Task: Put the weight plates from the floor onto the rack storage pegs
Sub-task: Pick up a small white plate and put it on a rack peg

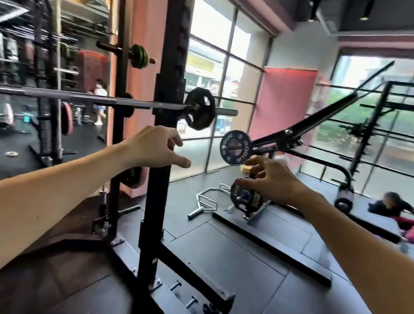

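The person is reaching both bare arms forward beside a black rack (163,123); the left hand (153,147) is hovering in front of the rack's upright, fingers loosely spread and holding nothing; the right hand (268,180) is hanging in the air to the right, fingers spread and slightly bent, also holding nothing. A barbell (87,97) is lying across the rack, carrying a black plate (199,109) on its sleeve just past the upright; a small green plate (139,56) is sitting on a peg higher up; a blue plate (234,147) is showing just beyond the right hand.
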{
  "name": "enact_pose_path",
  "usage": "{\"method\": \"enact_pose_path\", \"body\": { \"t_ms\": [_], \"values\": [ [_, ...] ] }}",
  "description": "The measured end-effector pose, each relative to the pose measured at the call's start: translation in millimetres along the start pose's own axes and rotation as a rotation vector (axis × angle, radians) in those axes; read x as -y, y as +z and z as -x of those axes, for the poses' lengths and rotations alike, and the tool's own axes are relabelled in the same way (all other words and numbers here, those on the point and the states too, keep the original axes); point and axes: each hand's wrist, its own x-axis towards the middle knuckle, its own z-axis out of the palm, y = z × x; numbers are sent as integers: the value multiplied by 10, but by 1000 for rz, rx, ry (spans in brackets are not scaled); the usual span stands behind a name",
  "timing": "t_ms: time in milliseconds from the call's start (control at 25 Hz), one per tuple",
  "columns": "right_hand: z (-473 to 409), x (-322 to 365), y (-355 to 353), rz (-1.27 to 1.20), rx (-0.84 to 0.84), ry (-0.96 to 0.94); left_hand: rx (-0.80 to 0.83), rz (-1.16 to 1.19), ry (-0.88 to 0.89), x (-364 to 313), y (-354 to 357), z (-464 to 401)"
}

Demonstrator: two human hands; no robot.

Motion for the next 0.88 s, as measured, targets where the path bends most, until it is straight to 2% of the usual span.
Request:
{"method": "enact_pose_path", "body": {
  "t_ms": [200,440,680,880],
  "values": [
    [-857,-152,235,-54,87,-100,-38,-51,-157,324,61,-334],
    [-1696,-174,691,-98,156,-171,-60,-85,-263,851,148,-730],
    [-2525,-173,1306,-74,178,-155,-36,-111,-304,1686,304,-1310],
    [-2984,-439,1940,-90,226,-72,46,-45,-326,2286,802,-1768]
  ]
}}
